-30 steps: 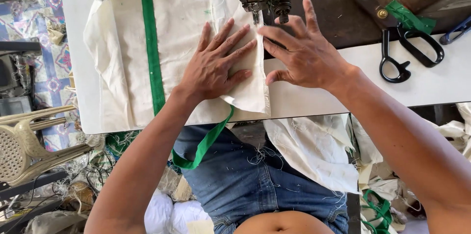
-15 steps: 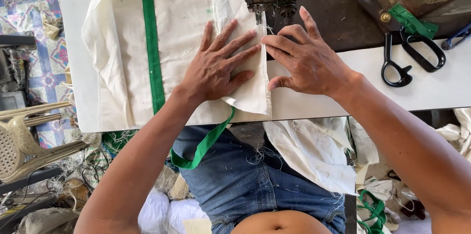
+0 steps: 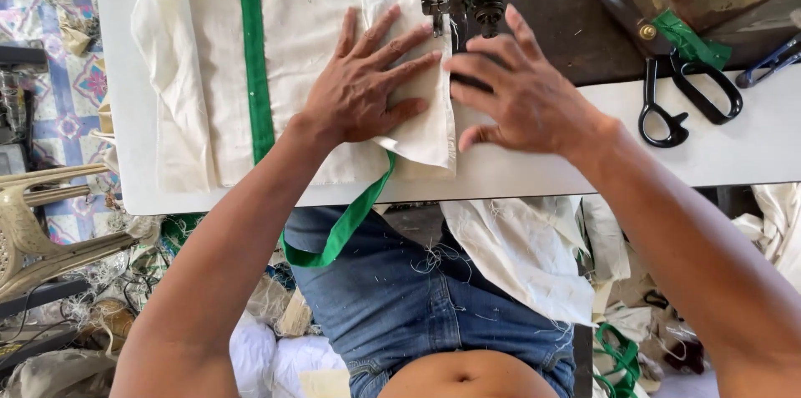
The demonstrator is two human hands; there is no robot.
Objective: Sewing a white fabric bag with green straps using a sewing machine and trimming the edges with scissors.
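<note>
A cream cloth piece (image 3: 217,56) with a green strip (image 3: 250,47) sewn along it lies flat on the white sewing table (image 3: 517,173). My left hand (image 3: 367,85) presses palm-down on the cloth, fingers spread, close to the needle of the sewing machine (image 3: 467,6). My right hand (image 3: 521,93) rests beside it at the cloth's right edge, fingers spread and slightly curled, just below the presser foot. A green band (image 3: 342,227) hangs from the cloth over the table's front edge toward my lap.
Black-handled scissors (image 3: 688,102) lie on the table to the right, next to a green scrap (image 3: 688,39). More cream cloth (image 3: 521,252) hangs below the table. A plastic chair (image 3: 33,223) stands at the left among fabric scraps on the floor.
Both hands have slid the cloth's edge forward toward the needle. My right hand's fingers have drawn closer to the presser foot.
</note>
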